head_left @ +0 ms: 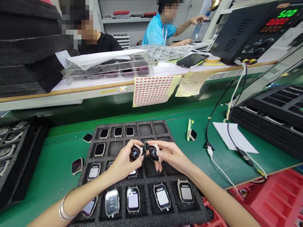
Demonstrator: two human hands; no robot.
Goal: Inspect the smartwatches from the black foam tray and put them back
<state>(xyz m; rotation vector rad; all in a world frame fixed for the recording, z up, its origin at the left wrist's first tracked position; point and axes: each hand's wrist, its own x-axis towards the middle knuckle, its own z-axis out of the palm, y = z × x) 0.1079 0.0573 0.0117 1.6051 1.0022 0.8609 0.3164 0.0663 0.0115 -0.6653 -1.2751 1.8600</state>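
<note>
My left hand [127, 157] grips a smartwatch [135, 153] without a strap, its dark round watch face lit. Close beside it, my right hand [165, 153] pinches a second strapless smartwatch [153, 152] with a similar lit face. Both are held above a grey foam tray [113, 147] with square pockets. Several watch cases lie in the pockets: a dark-screened one [129, 131] in the back row, and ones with pale lit screens, such as this watch case [133, 199], in the front row. My hands and forearms hide part of the tray.
Loose watch cases [77, 166] lie left of the tray, and a green pen [188, 130] lies to its right. Cables [219, 167] and white paper [234, 137] are farther right. Foam trays [267, 116] flank both sides. Behind the shelf, two people work near a power supply [248, 34].
</note>
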